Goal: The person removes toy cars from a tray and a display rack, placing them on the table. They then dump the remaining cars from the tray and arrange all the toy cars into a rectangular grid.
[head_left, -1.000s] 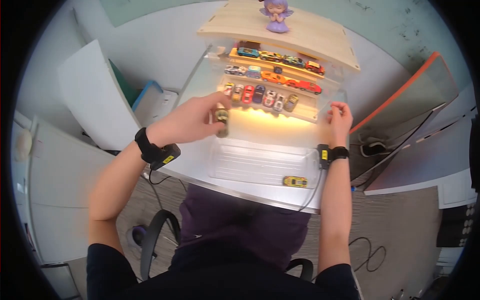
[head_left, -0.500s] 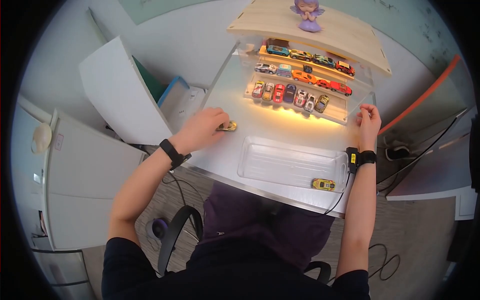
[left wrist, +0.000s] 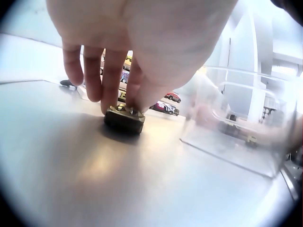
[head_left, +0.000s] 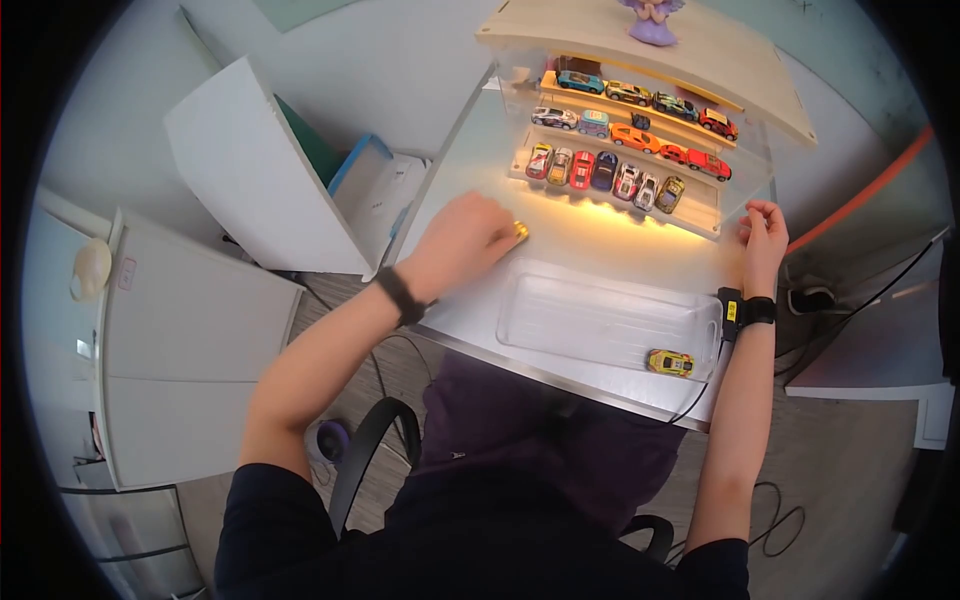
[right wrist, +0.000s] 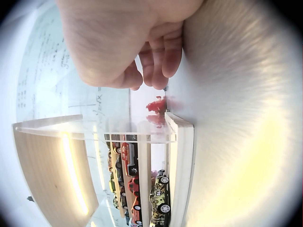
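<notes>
My left hand (head_left: 465, 240) is over the table left of the display case, its fingertips pinching a small gold-and-dark toy car (left wrist: 124, 120). Most of that car is hidden by the hand in the head view, where only a yellow end shows. In the left wrist view the thumb and fingers meet at its top, and its dark side faces the camera close over the table. My right hand (head_left: 765, 240) stays at the case's right side with loosely curled fingers, holding nothing. A yellow toy car (head_left: 670, 363) sits in the clear plastic tray (head_left: 590, 310).
The lit display case (head_left: 520, 165) has several toy cars on stepped shelves behind clear panels. On its wooden top (head_left: 560, 25) stands a purple angel figurine (head_left: 653, 22). A white panel (head_left: 255, 170) and a blue-edged bin (head_left: 385, 185) are left of the table.
The left hand has brought the toy car down from near the case's front left to the table, then moved it right, towards the case. The right hand stays put. The head view has shifted.
</notes>
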A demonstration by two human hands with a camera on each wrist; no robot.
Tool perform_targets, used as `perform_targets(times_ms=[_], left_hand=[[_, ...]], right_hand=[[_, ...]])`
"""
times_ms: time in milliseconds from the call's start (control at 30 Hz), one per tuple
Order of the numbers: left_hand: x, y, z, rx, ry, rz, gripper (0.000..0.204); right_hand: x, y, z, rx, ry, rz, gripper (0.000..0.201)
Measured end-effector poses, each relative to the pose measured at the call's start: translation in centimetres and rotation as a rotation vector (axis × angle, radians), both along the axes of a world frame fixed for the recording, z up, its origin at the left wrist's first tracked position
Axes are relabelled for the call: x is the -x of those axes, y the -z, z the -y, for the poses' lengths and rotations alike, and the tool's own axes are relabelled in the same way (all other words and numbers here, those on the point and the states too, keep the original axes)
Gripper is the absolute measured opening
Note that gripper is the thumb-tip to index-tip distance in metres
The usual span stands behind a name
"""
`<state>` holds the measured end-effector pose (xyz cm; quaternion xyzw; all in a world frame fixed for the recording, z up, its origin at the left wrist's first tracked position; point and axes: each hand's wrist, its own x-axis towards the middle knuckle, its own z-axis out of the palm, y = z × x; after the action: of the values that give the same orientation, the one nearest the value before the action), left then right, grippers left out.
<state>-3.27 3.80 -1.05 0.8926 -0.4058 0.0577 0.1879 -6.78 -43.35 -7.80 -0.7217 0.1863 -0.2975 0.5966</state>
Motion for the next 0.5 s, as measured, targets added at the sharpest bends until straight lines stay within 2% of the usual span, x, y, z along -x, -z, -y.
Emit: perform_targets(times_ms=[167,267,333,500], left_hand=[[7.1,-0.8,-6.1,0.025,-0.129,-0.022,0.009],[9.5,-0.5,-7.7,0.042,-0.172,0.008,0.014],[9.8,-0.3,-7.8,0.045,-0.172,0.035,0.020],[6.4,-1.0,-3.8,0.022,-0.132,0.070,0.030]], right_hand=[[-0.1,0.0,0.3,0.020,-0.004,-0.021,0.011],[-0.2,0.1,0.2,0.015,-0.007,-0.003,0.011],[-0.3,-0.1,0.1,-0.002,-0.011,-0.001,0.011],[-0.4,0.5,0.8,-0.016,-0.013,-0.021,0.011]])
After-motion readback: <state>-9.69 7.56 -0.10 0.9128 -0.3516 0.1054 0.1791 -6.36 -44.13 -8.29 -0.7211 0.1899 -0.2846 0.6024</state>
